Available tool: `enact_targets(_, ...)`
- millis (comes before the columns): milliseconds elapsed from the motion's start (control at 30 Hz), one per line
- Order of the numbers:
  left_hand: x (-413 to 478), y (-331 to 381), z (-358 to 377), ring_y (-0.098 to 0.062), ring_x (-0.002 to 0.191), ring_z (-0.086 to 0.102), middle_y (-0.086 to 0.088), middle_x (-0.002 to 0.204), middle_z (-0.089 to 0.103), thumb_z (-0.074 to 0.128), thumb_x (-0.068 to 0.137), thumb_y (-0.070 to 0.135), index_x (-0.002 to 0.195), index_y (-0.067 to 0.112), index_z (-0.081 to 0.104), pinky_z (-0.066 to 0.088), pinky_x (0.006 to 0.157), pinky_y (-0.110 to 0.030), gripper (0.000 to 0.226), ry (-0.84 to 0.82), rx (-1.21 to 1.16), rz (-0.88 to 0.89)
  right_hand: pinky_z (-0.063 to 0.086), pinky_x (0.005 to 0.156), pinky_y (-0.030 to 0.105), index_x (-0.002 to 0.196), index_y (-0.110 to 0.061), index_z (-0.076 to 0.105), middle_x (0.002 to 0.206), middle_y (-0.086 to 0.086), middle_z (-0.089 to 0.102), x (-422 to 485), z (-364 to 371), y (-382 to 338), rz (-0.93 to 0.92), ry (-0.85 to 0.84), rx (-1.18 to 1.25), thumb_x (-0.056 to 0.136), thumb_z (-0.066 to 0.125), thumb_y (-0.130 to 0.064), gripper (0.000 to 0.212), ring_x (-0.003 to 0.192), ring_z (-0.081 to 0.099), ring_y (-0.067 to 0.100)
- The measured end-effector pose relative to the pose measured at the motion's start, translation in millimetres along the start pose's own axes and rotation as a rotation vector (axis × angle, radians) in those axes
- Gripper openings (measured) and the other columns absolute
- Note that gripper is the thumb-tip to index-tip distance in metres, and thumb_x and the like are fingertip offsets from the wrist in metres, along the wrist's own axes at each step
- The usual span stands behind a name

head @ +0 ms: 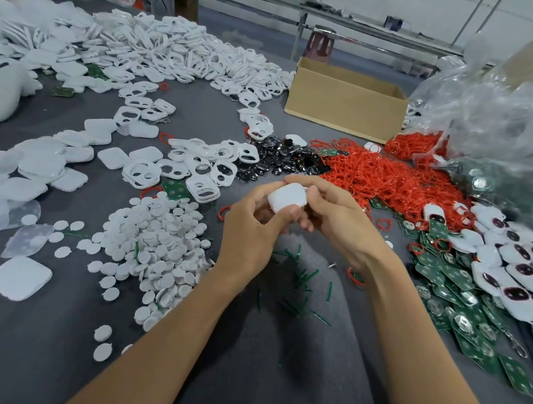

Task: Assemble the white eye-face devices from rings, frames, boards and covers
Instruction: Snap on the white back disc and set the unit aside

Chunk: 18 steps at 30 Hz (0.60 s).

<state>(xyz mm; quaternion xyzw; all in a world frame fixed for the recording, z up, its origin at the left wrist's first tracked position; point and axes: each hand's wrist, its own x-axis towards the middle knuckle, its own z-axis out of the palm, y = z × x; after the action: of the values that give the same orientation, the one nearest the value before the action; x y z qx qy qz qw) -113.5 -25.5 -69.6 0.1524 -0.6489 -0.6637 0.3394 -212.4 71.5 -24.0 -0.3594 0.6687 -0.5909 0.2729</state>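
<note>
Device sits above the tabletop; we note left hand and right hand each pinching one end, long axis running hand to hand, neither nearer.

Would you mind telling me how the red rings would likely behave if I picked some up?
The red rings look thin and wiry, so probably light and bendy. They lie tangled in a heap, so several would likely lift together. Strays lie flat, so rolling seems unlikely.

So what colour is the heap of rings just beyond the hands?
Red. The rings show best in the head view, heaped beyond the white piece.
</note>
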Motion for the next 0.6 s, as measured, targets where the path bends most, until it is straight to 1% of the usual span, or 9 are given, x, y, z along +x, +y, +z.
enact_targets(100,-1.4,2.6,0.8,-0.021,0.085,0.071,0.0,0.095,0.073,0.067,0.085,0.024,0.109,0.035,0.062,0.059,0.077,-0.048,0.026,-0.017,0.059,0.073,0.044,0.066,0.024,0.124,-0.007,0.054,0.086,0.018,0.054,-1.5,-4.6,3.2,-0.057,-0.063,0.003,0.099,0.041,-0.001,0.029,0.066,0.051,0.014)
enact_targets(167,-2.4,3.3,0.5,-0.02,0.083,0.071,0.001,0.092,0.072,0.064,0.086,0.028,0.107,0.04,0.06,0.058,0.077,-0.048,0.024,-0.036,0.095,0.117,0.047,0.068,0.023,0.124,-0.005,0.054,0.088,0.019,0.058,-2.3,-6.5,5.0,-0.113,-0.068,-0.035,0.095,0.048,-0.002,0.03,0.067,0.053,0.015)
enact_targets(233,-2.9,2.5,0.0,-0.019,0.076,0.07,-0.003,0.085,0.072,0.062,0.089,0.027,0.109,0.035,0.061,0.059,0.074,-0.041,0.022,-0.053,0.111,0.153,0.049,0.067,0.021,0.123,-0.002,0.055,0.085,0.018,0.06,-3.0,-7.6,5.3,-0.161,-0.055,-0.063,0.092,0.052,-0.003,0.031,0.064,0.056,0.012)
enact_targets(333,-1.3,2.0,-0.1,-0.013,0.065,0.066,-0.008,0.076,0.071,0.06,0.096,0.021,0.11,0.016,0.066,0.057,0.065,-0.026,0.016,-0.071,0.097,0.114,0.049,0.063,0.02,0.117,0.002,0.059,0.074,0.012,0.061,-2.8,-5.6,5.0,-0.182,-0.006,-0.099,0.093,0.053,-0.004,0.025,0.059,0.055,0.01)
enact_targets(367,-1.6,2.4,0.6,-0.014,0.061,0.066,-0.008,0.071,0.07,0.057,0.098,0.023,0.103,0.011,0.069,0.056,0.062,-0.026,0.018,-0.074,0.078,0.061,0.047,0.06,0.02,0.109,0.003,0.062,0.069,0.009,0.061,-2.3,-4.0,5.1,-0.183,0.033,-0.126,0.093,0.054,-0.008,0.021,0.057,0.054,0.01)
enact_targets(400,-2.3,2.6,1.6,-0.016,0.057,0.065,-0.01,0.066,0.068,0.055,0.098,0.03,0.092,0.006,0.071,0.056,0.057,-0.028,0.03,-0.077,0.056,0.002,0.045,0.056,0.022,0.098,0.003,0.064,0.062,0.006,0.059,-1.8,-2.1,5.4,-0.189,0.089,-0.176,0.093,0.055,-0.016,0.021,0.053,0.051,0.011)
enact_targets(467,-3.4,2.8,2.8,-0.02,0.047,0.062,-0.011,0.056,0.065,0.049,0.097,0.041,0.074,0.0,0.067,0.052,0.048,-0.027,0.05,-0.105,0.011,-0.093,0.035,0.051,0.025,0.071,0.001,0.061,0.049,0.003,0.048,-0.4,0.1,7.2,-0.21,0.216,-0.331,0.089,0.058,-0.034,0.04,0.047,0.04,0.012)
enact_targets(533,-4.0,2.2,2.8,-0.02,0.044,0.058,-0.009,0.054,0.064,0.05,0.099,0.035,0.067,0.005,0.064,0.048,0.043,-0.025,0.047,-0.123,-0.021,-0.102,0.025,0.051,0.03,0.057,0.004,0.047,0.049,0.006,0.034,0.5,-0.6,9.0,-0.205,0.312,-0.412,0.089,0.059,-0.042,0.057,0.051,0.028,0.013)
enact_targets(600,-3.2,1.3,2.3,-0.019,0.047,0.059,-0.006,0.059,0.066,0.054,0.099,0.028,0.07,0.007,0.065,0.048,0.044,-0.025,0.037,-0.13,-0.018,-0.081,0.021,0.054,0.031,0.055,0.005,0.041,0.052,0.007,0.03,1.1,-3.8,10.5,-0.174,0.369,-0.39,0.092,0.059,-0.04,0.061,0.053,0.024,0.014)
